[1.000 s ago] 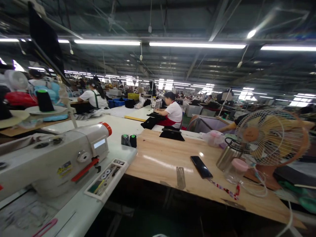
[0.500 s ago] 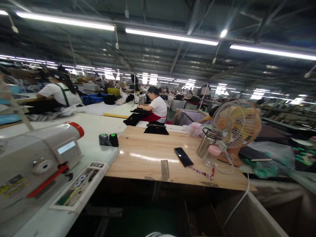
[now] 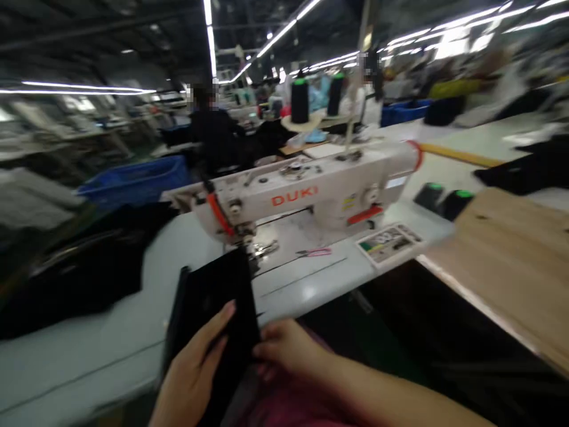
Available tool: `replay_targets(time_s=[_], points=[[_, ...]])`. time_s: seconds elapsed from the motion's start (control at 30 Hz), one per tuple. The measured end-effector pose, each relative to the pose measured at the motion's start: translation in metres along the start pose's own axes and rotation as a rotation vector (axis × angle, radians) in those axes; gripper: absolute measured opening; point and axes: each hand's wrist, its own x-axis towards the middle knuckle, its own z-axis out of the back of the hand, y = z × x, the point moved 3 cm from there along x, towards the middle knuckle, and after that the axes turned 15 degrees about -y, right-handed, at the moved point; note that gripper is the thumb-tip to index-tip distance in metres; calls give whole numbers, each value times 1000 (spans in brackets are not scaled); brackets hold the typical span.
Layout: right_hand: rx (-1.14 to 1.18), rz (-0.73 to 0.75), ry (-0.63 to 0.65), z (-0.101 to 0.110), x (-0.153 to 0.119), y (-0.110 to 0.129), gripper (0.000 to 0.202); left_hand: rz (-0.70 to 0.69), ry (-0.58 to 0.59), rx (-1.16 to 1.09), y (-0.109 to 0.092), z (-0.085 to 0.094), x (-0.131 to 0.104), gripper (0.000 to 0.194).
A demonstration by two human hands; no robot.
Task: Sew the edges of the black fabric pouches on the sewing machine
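A flat black fabric piece point(image 3: 217, 284) slants from the sewing machine's needle area down over the table's front edge. My left hand point(image 3: 191, 373) lies along its lower part with a thumb and finger on top, gripping it. At the piece's right edge, my right hand point(image 3: 288, 350) pinches the fabric between bent fingers. Behind the piece stands a white sewing machine point(image 3: 329, 196) with red lettering; the fabric's far end reaches its presser foot area. Thread snips point(image 3: 315, 252) with pink handles rest on the machine bed, right of the fabric.
Black cloth point(image 3: 89, 267) is heaped on the left of the table. A parts tray point(image 3: 386, 243) and dark thread cones point(image 3: 457, 201) sit right of the machine. A wooden board point(image 3: 511, 255) extends at right. Behind are a blue bin point(image 3: 137, 178) and other people.
The view has swung left and down, from the wooden board with the fan and phone to the sewing machine. Both my hands and the black fabric piece have come into view.
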Motion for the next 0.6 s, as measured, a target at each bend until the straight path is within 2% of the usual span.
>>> replay_targets(time_s=[0.07,0.1,0.17,0.23,0.33,0.5,0.6], points=[[21,-14,14,-3,10,-15,25,-112,177,79,1,-9,-14,54],[30,-9,22,-2,11,-21,27,-180,220,108,0,-16,-17,60],[37,-8,46,2,10,-28,30,-252,266,172,-2,-27,-19,65],[36,-9,64,4,6,-30,32,-292,274,211,-6,-33,-18,63],[32,-9,72,5,3,-29,33,-325,227,205,-11,-31,-21,52],[26,-20,74,8,0,-26,29,-335,55,111,-12,-24,-33,32],[-3,-25,73,11,-5,-22,30,-324,17,53,-12,-23,-37,25]])
